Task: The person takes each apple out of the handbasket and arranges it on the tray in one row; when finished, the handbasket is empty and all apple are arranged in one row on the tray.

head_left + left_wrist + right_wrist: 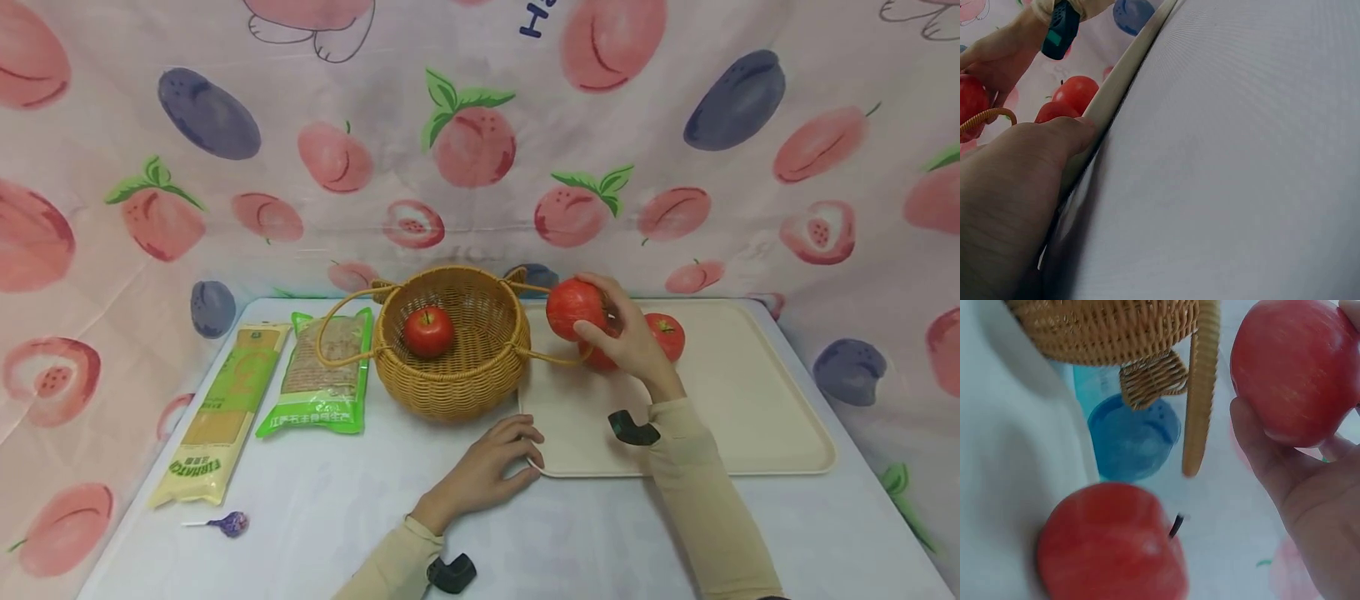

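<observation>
My right hand [626,337] grips a red apple [574,309] above the tray's left part, beside the basket's right handle. In the right wrist view the held apple [1297,369] sits between thumb and fingers. Two more apples lie on the cream tray [735,417]: one apple [664,337] right of the hand, another [600,357] partly hidden below it. A wicker basket [450,392] with looped handles contains one apple [429,332]. My left hand [491,467] rests at the tray's front left corner; in the left wrist view its thumb [1075,134] lies on the tray rim.
Left of the basket lie a green-edged bag of brown contents [322,367] and a long pack of noodles [221,417]. A wrapped lollipop [232,523] lies near the front left. A fruit-print cloth [472,208] hangs behind the table.
</observation>
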Tool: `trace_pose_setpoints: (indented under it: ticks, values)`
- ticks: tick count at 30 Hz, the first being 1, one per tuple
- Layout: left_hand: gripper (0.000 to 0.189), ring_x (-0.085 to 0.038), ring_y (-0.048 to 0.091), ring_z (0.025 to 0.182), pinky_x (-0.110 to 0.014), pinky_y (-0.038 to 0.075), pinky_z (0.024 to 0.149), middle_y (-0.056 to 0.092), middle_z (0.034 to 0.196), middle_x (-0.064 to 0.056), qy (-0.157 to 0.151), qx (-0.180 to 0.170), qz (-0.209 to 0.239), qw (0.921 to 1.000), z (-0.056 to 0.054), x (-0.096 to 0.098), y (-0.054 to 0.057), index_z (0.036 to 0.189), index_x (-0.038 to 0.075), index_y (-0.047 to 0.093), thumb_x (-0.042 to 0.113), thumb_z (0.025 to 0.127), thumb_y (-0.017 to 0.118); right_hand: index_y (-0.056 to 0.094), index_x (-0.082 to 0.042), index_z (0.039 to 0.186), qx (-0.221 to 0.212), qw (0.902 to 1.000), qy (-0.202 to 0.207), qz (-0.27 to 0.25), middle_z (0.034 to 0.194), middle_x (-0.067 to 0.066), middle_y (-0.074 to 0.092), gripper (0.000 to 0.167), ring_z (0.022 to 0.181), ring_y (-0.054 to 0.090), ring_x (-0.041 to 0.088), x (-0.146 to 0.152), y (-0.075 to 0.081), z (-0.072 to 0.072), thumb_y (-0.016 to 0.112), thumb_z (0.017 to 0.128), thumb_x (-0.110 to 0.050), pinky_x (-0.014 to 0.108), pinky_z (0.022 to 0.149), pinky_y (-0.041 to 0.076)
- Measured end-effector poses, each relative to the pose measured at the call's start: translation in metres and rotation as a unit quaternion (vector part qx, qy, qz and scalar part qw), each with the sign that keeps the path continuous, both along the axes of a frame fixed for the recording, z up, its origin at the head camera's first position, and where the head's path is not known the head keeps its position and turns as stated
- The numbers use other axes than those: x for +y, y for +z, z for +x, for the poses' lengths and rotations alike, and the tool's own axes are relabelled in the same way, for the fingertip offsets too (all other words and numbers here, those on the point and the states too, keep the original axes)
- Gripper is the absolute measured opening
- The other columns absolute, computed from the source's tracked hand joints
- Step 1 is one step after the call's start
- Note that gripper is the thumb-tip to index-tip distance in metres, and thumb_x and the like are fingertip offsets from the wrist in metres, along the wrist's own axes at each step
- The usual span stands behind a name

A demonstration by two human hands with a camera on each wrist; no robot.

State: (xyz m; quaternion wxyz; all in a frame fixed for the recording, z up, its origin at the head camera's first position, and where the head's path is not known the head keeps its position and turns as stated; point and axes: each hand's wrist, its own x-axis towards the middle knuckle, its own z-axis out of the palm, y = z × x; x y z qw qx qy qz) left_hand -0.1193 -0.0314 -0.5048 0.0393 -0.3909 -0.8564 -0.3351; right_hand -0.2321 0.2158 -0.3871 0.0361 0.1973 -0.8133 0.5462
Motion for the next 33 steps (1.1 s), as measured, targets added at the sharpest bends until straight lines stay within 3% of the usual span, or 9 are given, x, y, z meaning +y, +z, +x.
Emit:
trace_pose_setpoints:
  ticks: [8,17,20,25,33]
  values:
    - [0.004,-0.017,0.036,0.138,-0.033,0.031,0.117,0.056,0.124,0.005,-0.001,0.002,0.003,1.0,0.001,-0.001,0.002,0.094,0.025,0.063,0.027,0.091,0.063,0.038,-0.031,0.142,0.001,0.9989,-0.046,0.009,0.138,0.001,0.045,0.064,0.113,0.049,0.018,0.019,-0.011,0.007,0.066,0.087,-0.015,0.024,0.088,0.05]
    - [0.004,-0.015,0.034,0.139,-0.033,0.032,0.117,0.056,0.124,0.006,0.007,-0.013,0.001,0.9999,-0.002,-0.002,0.004,0.094,0.025,0.064,0.027,0.091,0.064,0.036,-0.028,0.144,0.012,0.9952,-0.094,0.025,0.137,0.007,0.046,0.066,0.104,0.052,0.01,0.031,0.009,0.014,0.066,0.087,-0.014,0.009,0.084,0.046]
    - [0.004,-0.015,0.034,0.139,-0.032,0.031,0.117,0.055,0.124,0.007,0.008,-0.013,0.004,0.9999,-0.003,-0.002,0.002,0.094,0.025,0.063,0.028,0.091,0.063,0.035,-0.031,0.144,0.005,0.9934,-0.111,0.029,0.136,0.006,0.045,0.067,0.102,0.052,0.012,0.036,0.008,0.013,0.067,0.087,-0.017,0.007,0.082,0.046]
    - [0.004,-0.015,0.034,0.139,-0.032,0.03,0.118,0.055,0.125,0.007,0.006,-0.016,0.004,0.9998,-0.002,-0.002,0.001,0.094,0.026,0.063,0.028,0.091,0.063,0.038,-0.023,0.143,0.007,0.9904,-0.133,0.037,0.137,0.009,0.046,0.063,0.1,0.05,0.013,0.041,0.009,0.017,0.067,0.087,-0.018,0.009,0.08,0.044]
    - [0.004,-0.017,0.034,0.138,-0.034,0.033,0.116,0.056,0.124,0.005,0.0,-0.003,-0.001,1.0,0.0,0.0,0.003,0.095,0.024,0.063,0.027,0.091,0.063,0.037,-0.019,0.144,0.005,0.9849,-0.164,0.055,0.143,0.01,0.037,0.065,0.115,0.041,0.011,0.055,0.009,0.021,0.068,0.086,-0.019,0.016,0.089,0.037]
